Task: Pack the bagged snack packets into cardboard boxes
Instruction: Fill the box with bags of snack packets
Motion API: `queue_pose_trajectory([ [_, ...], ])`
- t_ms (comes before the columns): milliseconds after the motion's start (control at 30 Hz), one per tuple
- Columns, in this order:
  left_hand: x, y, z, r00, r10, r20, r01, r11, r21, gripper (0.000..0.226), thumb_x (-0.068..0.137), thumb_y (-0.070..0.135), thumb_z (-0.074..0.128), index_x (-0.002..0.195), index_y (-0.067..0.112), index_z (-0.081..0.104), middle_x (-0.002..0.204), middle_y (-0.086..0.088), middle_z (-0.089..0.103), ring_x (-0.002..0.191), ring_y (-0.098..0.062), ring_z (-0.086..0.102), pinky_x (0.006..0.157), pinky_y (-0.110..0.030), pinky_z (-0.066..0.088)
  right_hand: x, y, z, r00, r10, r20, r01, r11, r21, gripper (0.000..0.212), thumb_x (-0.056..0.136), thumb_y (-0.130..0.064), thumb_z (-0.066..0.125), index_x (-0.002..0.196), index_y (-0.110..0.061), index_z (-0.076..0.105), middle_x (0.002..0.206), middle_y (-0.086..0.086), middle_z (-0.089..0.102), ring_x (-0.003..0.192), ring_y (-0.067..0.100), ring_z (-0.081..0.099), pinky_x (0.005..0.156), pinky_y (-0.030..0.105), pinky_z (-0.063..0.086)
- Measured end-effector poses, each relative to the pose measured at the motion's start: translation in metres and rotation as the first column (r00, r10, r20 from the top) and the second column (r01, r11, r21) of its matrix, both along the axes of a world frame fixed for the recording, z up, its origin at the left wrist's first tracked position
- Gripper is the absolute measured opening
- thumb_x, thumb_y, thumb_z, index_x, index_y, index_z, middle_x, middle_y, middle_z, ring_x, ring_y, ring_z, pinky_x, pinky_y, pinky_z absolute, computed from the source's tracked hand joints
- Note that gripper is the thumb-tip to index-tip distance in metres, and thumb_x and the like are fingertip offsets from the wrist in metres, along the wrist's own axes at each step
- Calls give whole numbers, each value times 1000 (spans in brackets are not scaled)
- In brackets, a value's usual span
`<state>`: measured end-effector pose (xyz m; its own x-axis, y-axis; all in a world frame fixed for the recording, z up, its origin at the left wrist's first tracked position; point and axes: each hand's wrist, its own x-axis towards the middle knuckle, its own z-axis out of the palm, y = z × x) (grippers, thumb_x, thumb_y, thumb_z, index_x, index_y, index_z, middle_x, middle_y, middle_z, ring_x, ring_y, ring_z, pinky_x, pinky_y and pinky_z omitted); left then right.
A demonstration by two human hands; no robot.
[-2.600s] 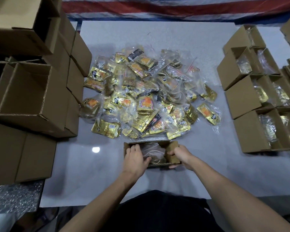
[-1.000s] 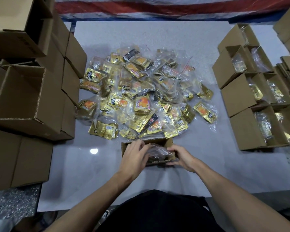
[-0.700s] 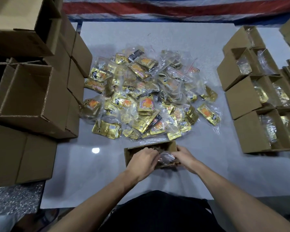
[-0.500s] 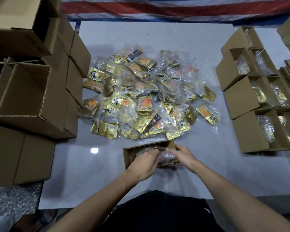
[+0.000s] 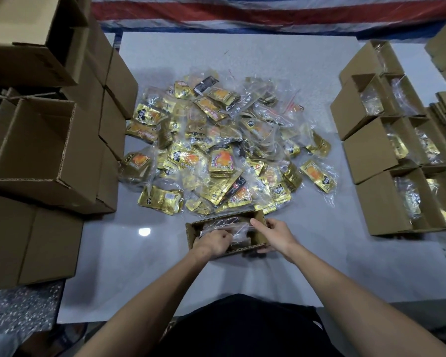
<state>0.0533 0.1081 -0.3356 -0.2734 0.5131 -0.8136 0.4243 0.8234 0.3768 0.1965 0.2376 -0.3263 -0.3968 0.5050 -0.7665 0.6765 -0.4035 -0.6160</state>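
Grey tabletop [image 5: 242,52] holds a small open brown cardboard box [image 5: 191,234] near me. My left hand [image 5: 213,243] curls round a clear plastic bag of snacks [image 5: 232,225] inside it; my right hand [image 5: 274,235] grips its right wall.

Left hand [image 5: 213,244] with fingers curled; right hand [image 5: 276,237] with thumb outstretched.
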Motion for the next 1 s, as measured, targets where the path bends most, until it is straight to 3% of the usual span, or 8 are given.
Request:
queue_pose_trajectory([
  [67,-2,1,-5,989,149,13,-150,988,45,30,94,44,58,108,23,75,105,-4,72,104,-23,66,85,-32,50,0,-1,-1,1000,-11,-4,11,1000,2,44,84,-44,77,113,-14,63,120,6,64,98,29,70,62,41,63],
  [167,-2,2,-5,962,239,-133,-223,966,130,37,79,49,76,68,14,71,63,1,63,65,-21,64,56,-28,43,-1,-3,-3,999,-31,-13,31,999,-5,32,81,-41,80,101,-20,66,115,8,68,94,27,71,68,48,63],
  [367,-5,-9,19,889,27,-458,39,990,134,54,101,55,35,90,13,68,97,-7,71,92,-29,68,77,-35,47,-9,-3,3,999,32,5,-32,999,-38,60,81,-50,77,126,-15,58,124,6,65,92,19,72,71,45,63],
  [567,-19,-47,48,735,123,-667,161,923,349,24,90,35,62,71,21,60,75,5,62,74,-21,57,69,-34,36,-12,2,7,987,150,53,-149,989,-12,59,72,-63,77,116,-27,61,125,2,61,111,26,63,86,39,57],
  [667,-17,-60,47,728,386,-567,-160,899,407,30,81,37,73,92,14,56,90,-3,53,86,-25,52,76,-39,44,-14,3,-3,956,247,156,-259,964,63,58,72,-31,86,121,-12,62,119,7,67,114,28,62,101,41,49],
  [767,-12,-58,41,761,619,-194,-588,785,196,48,85,31,74,113,-1,51,109,-19,59,95,-35,60,77,-49,55,-11,1,-6,908,302,289,-333,941,65,40,71,-18,84,105,-5,66,103,9,70,99,25,66,76,29,54],
  [867,-1,-53,39,819,573,-27,-567,816,109,18,95,19,57,106,3,59,97,-18,67,76,-35,67,59,-48,61,-2,5,-4,873,327,362,-376,924,74,23,74,-9,77,92,-9,62,95,8,67,97,25,67,69,27,50],
  [1000,16,-33,48,865,502,-8,-495,856,149,29,103,26,43,96,4,59,81,-14,64,65,-34,67,51,-46,60,24,21,8,866,327,379,-383,920,82,19,76,-7,65,92,-13,57,91,6,62,83,20,61,50,19,40],
])
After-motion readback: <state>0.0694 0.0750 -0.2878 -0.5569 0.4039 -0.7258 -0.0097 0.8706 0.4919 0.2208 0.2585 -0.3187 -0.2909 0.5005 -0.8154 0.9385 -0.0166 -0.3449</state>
